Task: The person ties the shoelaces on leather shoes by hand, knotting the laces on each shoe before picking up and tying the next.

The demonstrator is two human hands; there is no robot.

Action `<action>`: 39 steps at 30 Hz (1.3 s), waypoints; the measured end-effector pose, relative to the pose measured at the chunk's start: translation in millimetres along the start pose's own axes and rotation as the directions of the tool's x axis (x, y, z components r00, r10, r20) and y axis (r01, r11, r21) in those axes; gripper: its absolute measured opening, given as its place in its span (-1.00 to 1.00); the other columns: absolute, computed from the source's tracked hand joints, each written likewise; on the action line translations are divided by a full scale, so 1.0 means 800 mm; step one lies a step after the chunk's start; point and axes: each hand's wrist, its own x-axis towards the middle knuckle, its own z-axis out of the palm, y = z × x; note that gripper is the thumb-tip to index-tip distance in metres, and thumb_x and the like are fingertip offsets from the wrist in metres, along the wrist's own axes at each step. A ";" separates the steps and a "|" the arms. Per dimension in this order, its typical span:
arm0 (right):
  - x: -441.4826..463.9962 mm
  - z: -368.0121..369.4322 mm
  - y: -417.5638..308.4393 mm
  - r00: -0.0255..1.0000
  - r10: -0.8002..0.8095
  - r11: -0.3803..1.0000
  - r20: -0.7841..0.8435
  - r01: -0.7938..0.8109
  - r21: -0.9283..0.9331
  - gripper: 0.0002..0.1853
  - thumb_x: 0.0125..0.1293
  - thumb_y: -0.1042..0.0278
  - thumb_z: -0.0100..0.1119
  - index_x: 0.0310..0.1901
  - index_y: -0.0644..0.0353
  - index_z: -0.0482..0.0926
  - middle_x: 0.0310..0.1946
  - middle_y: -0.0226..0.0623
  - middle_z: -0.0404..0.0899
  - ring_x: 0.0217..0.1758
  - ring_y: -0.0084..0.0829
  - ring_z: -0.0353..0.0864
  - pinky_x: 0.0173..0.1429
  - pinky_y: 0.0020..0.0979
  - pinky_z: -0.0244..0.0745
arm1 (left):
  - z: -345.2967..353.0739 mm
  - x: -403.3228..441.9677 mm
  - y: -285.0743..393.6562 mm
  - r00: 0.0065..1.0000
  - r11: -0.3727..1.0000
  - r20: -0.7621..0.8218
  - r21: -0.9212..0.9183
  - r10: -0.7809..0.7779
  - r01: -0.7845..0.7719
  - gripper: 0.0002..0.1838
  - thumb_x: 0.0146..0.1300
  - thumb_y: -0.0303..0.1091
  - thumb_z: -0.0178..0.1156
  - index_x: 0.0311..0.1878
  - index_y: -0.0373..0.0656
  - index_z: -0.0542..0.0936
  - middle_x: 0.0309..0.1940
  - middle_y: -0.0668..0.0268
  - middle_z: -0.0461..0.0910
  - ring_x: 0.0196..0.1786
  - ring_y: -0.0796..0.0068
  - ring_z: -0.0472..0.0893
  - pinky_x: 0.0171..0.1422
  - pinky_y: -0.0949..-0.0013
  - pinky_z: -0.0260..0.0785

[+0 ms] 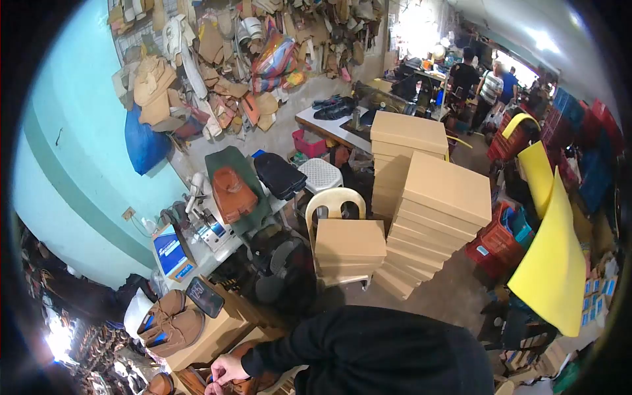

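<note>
At the bottom edge, my right hand [228,369] comes out of a black sleeve with its fingers closed in a pinch. A small blue bit shows by its fingertips, too small to name. Just below it, only the fingertips of my left hand [214,389] show, and the frame edge cuts off the rest. Both hands are over brown leather shoes [246,352], partly hidden by the hand and sleeve. Beside them, a pair of brown lace-up shoes [172,324] with blue inside rests on a cardboard box [220,339]. A phone [205,297] leans there too.
Stacked cardboard boxes [444,191] rise ahead, beside a cream plastic chair [336,197] bearing more boxes. A sewing machine [212,227] stands on a table at left. Yellow sheet material [550,263] and red crates [497,240] are at right. Several people stand far back.
</note>
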 end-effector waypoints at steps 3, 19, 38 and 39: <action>0.002 0.000 -0.004 1.000 -0.007 1.000 0.017 0.007 -0.010 -0.84 0.30 0.60 0.57 -0.16 0.35 0.74 -0.30 -0.28 0.83 -0.26 -0.48 0.80 -0.14 -0.38 0.72 | 0.000 0.001 0.019 0.984 0.981 0.022 -0.083 -0.174 0.175 -0.83 0.63 -0.31 0.37 0.01 -0.23 0.72 -0.27 0.35 0.70 -0.27 0.48 0.59 -0.16 0.42 0.46; 0.004 0.013 -0.032 0.996 -0.018 0.974 -0.092 -0.003 -0.227 -0.89 0.34 0.47 0.58 -0.24 0.26 0.79 -0.35 -0.31 0.83 -0.29 -0.50 0.78 -0.15 -0.36 0.67 | 0.010 -0.002 0.028 0.999 1.000 0.035 0.017 0.019 -0.019 -0.81 0.64 -0.26 0.36 -0.04 -0.19 0.68 -0.27 0.37 0.66 -0.26 0.49 0.57 -0.15 0.37 0.48; 0.009 0.023 -0.024 0.989 -0.139 0.964 -0.049 0.124 -0.234 -0.85 0.28 0.42 0.62 -0.26 0.24 0.77 -0.38 -0.28 0.83 -0.29 -0.48 0.78 -0.14 -0.33 0.68 | 0.006 -0.011 0.031 0.996 0.995 -0.092 0.097 0.024 -0.015 -0.87 0.59 -0.38 0.38 0.02 -0.25 0.74 -0.18 0.25 0.79 -0.19 0.42 0.68 -0.07 0.37 0.57; 0.010 0.021 -0.021 0.986 -0.160 0.955 -0.045 0.143 -0.260 -0.84 0.26 0.41 0.63 -0.27 0.25 0.78 -0.38 -0.27 0.82 -0.30 -0.48 0.78 -0.14 -0.33 0.68 | 0.002 -0.009 0.024 0.997 0.998 -0.075 0.055 -0.002 0.006 -0.86 0.59 -0.38 0.38 0.03 -0.26 0.74 -0.16 0.24 0.80 -0.18 0.41 0.68 -0.06 0.36 0.58</action>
